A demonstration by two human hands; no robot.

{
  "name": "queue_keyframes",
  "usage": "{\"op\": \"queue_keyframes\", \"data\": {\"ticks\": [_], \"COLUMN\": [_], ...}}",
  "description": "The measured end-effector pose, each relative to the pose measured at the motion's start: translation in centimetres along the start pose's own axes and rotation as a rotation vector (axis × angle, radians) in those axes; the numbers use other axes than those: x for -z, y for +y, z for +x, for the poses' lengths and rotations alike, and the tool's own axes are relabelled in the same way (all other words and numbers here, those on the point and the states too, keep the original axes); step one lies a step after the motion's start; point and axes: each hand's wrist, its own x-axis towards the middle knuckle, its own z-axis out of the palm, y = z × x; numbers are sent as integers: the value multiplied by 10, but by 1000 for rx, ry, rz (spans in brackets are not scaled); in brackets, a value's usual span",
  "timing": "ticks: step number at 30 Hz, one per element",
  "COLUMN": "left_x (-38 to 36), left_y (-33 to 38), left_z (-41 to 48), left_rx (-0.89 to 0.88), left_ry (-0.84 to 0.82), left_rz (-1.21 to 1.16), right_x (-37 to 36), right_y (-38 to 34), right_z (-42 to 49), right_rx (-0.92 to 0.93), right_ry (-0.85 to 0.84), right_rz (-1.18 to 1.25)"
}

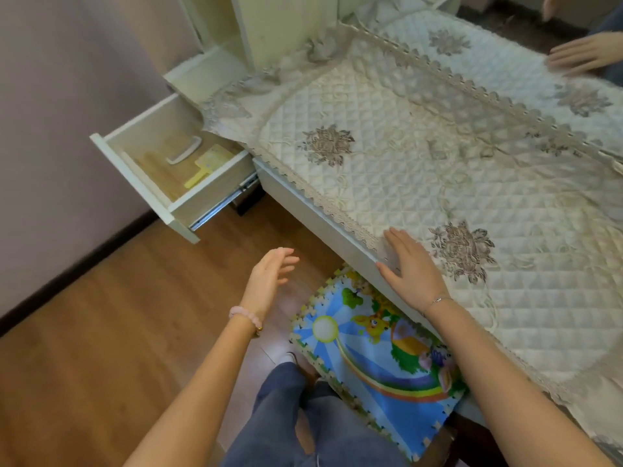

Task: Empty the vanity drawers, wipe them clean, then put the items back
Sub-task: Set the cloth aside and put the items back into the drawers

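A cream vanity drawer [135, 170] stands pulled out at the left, over the wooden floor. Inside it lie a white handle-shaped piece [183, 150] and a yellow flat item [207, 165]. My left hand [269, 276] hovers in the air below the drawer, fingers relaxed and holding nothing. My right hand [413, 269] rests flat, fingers straight, on the front edge of the vanity top, on a quilted cream cloth [421, 156] with brown flower embroidery.
A colourful foam puzzle mat [377, 358] lies on the floor under the vanity edge. A mirror at the top right reflects a hand [573, 57]. White shelving [269, 25] rises behind the drawer, beside a mauve wall. My legs in grey trousers are at the bottom centre.
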Motion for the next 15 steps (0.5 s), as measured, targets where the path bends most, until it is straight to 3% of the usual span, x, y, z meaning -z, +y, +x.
{"op": "queue_keyframes", "data": {"ticks": [7, 10, 15], "left_x": [60, 80, 114], "left_y": [17, 17, 10], "left_z": [-40, -50, -59], "left_rx": [-423, -525, -540], "left_ry": [193, 267, 380], "left_rz": [922, 1078, 1191], "right_x": [9, 8, -9], "right_y": [-68, -98, -146], "right_z": [-1, -4, -9], "right_rx": [176, 238, 338], "right_ry": [157, 157, 150], "right_rz": [66, 45, -6]}}
